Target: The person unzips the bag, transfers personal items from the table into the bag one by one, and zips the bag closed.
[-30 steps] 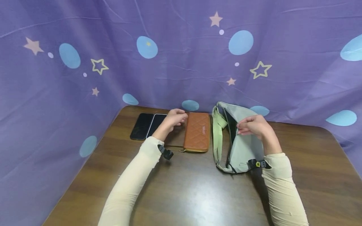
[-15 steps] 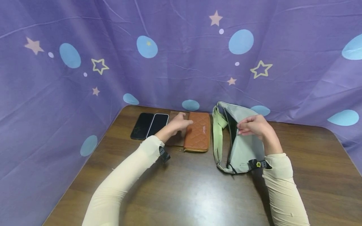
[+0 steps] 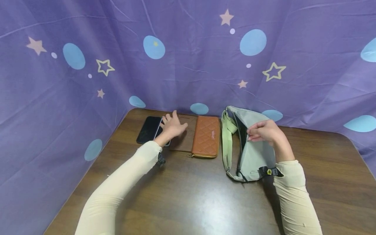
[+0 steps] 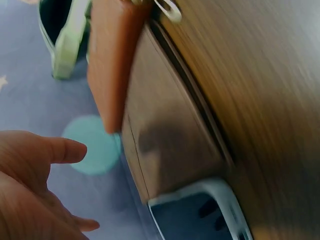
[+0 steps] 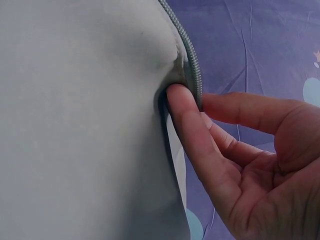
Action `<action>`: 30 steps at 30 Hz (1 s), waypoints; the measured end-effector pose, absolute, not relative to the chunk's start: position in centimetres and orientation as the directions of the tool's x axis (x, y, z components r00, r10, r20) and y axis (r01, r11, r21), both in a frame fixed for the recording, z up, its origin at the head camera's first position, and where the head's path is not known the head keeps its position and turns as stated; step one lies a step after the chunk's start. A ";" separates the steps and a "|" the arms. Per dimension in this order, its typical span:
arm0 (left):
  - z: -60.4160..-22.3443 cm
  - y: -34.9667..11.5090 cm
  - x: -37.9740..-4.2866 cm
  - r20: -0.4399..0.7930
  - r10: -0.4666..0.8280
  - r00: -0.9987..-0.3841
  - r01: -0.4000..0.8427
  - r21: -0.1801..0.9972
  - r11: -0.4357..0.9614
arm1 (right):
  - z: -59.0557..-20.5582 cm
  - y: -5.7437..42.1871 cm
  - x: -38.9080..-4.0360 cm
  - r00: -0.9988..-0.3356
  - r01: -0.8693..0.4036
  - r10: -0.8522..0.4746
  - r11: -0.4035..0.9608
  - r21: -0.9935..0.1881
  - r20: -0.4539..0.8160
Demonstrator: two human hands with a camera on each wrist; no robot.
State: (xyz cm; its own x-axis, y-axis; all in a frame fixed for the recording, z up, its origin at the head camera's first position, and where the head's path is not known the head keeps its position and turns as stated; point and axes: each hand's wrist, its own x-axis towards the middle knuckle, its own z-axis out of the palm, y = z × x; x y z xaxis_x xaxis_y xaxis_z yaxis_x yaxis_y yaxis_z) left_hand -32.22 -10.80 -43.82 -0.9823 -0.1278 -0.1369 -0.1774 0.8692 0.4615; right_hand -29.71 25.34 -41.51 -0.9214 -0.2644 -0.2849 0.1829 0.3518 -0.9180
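Observation:
My left hand (image 3: pixel 172 127) hovers with spread fingers over a white-edged phone (image 4: pixel 182 222) and a flat brown leather-like booklet (image 3: pixel 184 141), holding nothing. Part of that phone is hidden under the hand in the head view. To the right of the booklet lies an orange quilted zip wallet (image 3: pixel 206 137), overlapping its edge. My right hand (image 3: pixel 265 130) pinches the zippered edge of a pale grey-green bag (image 3: pixel 258 158) between thumb and fingers. The bag's mouth gapes toward the wallet, dark inside.
A black phone (image 3: pixel 149 129) lies at the far left of the row. The bag's light green strap (image 3: pixel 227 143) is bunched between wallet and bag. Behind the wooden table (image 3: pixel 188 189) hangs a purple patterned curtain (image 3: pixel 182 75).
My left hand has moved left from beside the wallet to over the white-edged phone, its fingers spreading. The right hand keeps its pinch on the bag's edge.

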 end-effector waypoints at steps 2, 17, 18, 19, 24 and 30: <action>-43.9 -11.7 -32.4 -0.126 -0.142 -0.982 -0.183 0.422 0.888 | -41.3 25.3 -29.7 -0.923 0.181 -0.257 0.368 -0.912 -0.287; -45.0 -17.4 -33.3 -0.139 -0.282 -0.949 -0.307 0.217 0.927 | -41.2 25.7 -29.9 -0.922 0.177 -0.259 0.384 -0.906 -0.289; -45.0 -17.7 -33.4 -0.137 -0.292 -0.947 -0.316 0.213 0.924 | -41.1 25.7 -29.9 -0.923 0.175 -0.256 0.381 -0.908 -0.286; -45.1 -18.0 -33.4 -0.137 -0.298 -0.945 -0.322 0.210 0.923 | -41.1 25.7 -29.9 -0.925 0.169 -0.258 0.380 -0.909 -0.280; -45.7 -19.1 -33.3 -0.180 -0.308 -0.934 -0.337 0.162 0.927 | -41.3 25.9 -29.8 -0.925 0.168 -0.260 0.377 -0.911 -0.278; -47.0 -20.2 -33.1 -0.235 -0.330 -0.914 -0.370 0.152 0.916 | -41.6 25.7 -29.8 -0.917 0.182 -0.273 0.360 -0.915 -0.290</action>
State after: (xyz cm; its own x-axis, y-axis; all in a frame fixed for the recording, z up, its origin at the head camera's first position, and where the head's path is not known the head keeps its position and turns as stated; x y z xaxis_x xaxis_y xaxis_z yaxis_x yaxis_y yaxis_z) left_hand -33.15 -20.22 -46.96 -0.9143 -0.3300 -0.2347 -0.3699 0.9165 0.1524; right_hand -29.79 25.74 -41.58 -0.9172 -0.2733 -0.2899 0.1817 0.3604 -0.9149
